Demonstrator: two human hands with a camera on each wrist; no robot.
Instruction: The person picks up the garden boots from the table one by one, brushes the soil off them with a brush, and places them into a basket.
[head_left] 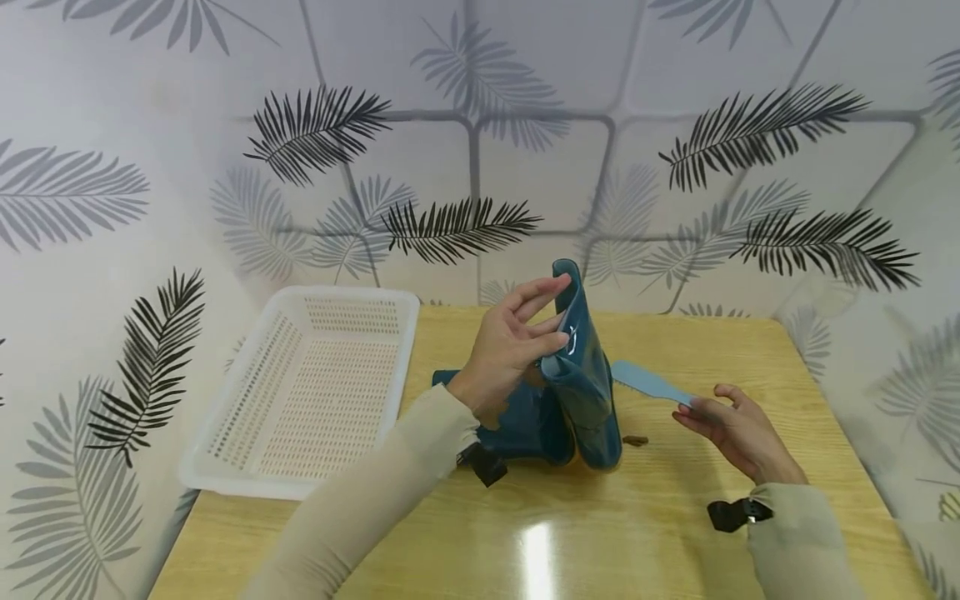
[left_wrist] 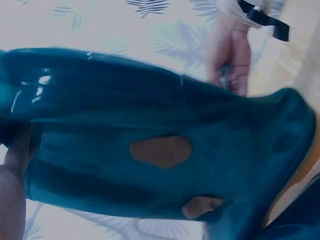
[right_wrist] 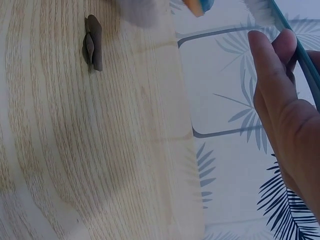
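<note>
Centrally on wooden table (head_left: 540, 533): white perforated basket (head_left: 307, 392) at left, teal rubber boot (head_left: 588, 392) standing upright mid-table beside second teal boot (head_left: 517, 425) lying flat behind it. L hand (head_left: 510, 346) pinching upright boot's shaft rim, thumb and fingers curled on it; R hand (head_left: 738, 433) pinching handle of light-blue brush (head_left: 648, 383), brush head near boot, not touching. Small brown clump (head_left: 635, 440) on table just R of boot's foot.
</note>
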